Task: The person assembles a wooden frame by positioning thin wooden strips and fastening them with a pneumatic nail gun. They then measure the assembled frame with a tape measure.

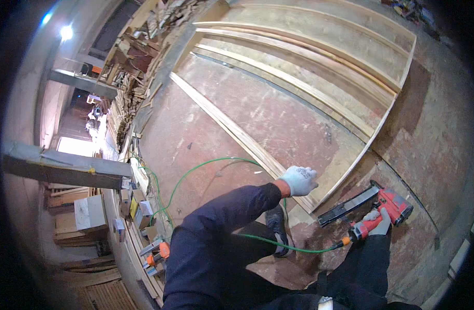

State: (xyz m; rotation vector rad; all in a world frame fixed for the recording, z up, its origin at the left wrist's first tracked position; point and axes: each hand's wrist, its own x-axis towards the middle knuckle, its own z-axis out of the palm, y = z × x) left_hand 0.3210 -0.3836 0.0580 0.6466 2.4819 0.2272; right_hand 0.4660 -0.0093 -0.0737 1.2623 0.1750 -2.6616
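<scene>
My right hand (384,223), in a pale glove, is wrapped round the handle of a red and black nail gun (394,205). The gun's long dark magazine (348,205) points left toward a corner of a wooden frame (371,140). A green air hose (294,250) joins the gun at an orange fitting. My left hand (299,180), white-gloved, is above the near end of a light wooden slat (229,125), close to that corner. Its fingers are curled in; what they hold, if anything, is hidden.
More slats (299,93) run across the frame on the worn reddish floor (206,103). My dark shoe (276,227) is by the near corner. Scrap wood (133,67) is heaped at the far left. An orange-and-grey tool (156,253) and small boxes (139,209) lie at left.
</scene>
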